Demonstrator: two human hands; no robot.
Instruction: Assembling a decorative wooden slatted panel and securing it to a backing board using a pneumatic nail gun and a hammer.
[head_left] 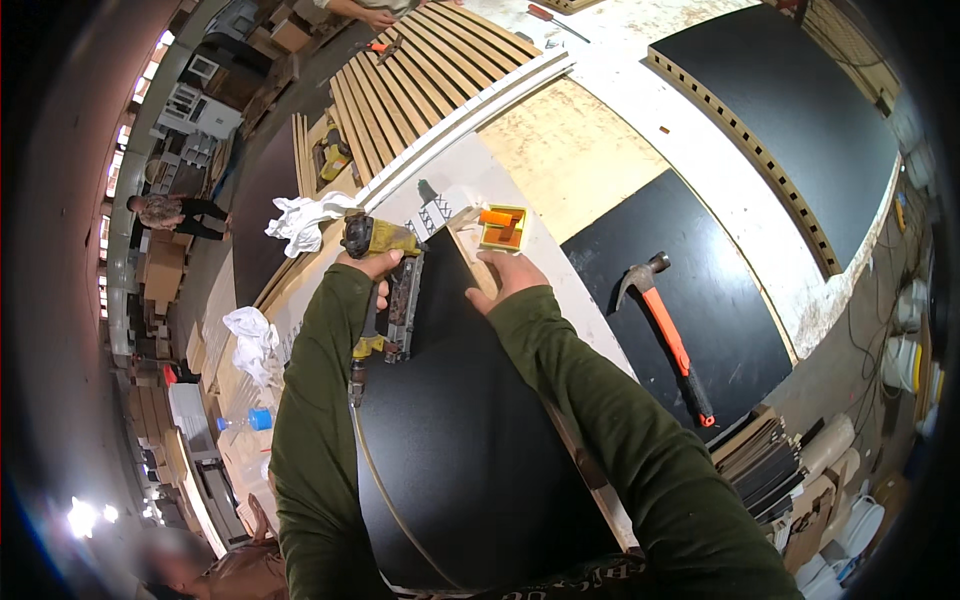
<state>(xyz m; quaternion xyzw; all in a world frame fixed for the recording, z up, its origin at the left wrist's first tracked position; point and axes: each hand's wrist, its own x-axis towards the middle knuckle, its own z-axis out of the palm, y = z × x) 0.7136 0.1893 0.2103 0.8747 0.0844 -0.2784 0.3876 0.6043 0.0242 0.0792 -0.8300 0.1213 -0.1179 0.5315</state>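
My left hand [368, 266] grips a yellow and black pneumatic nail gun [385, 280], held against the left edge of a large curved black panel [460, 440]. An air hose [375, 470] trails from the gun's base down along the panel. My right hand [508, 272] lies flat on the panel's far end, fingers resting on a pale wooden strip beneath it. Both forearms wear dark green sleeves. Just beyond my right hand stands a small orange and yellow box [502, 228].
A claw hammer with an orange handle [668, 330] lies on a black sheet to the right. White rags [305, 220] lie to the left, near a slatted wooden panel [420, 80]. Another person's hands [375, 15] work at the top. A second person [170, 212] stands at far left.
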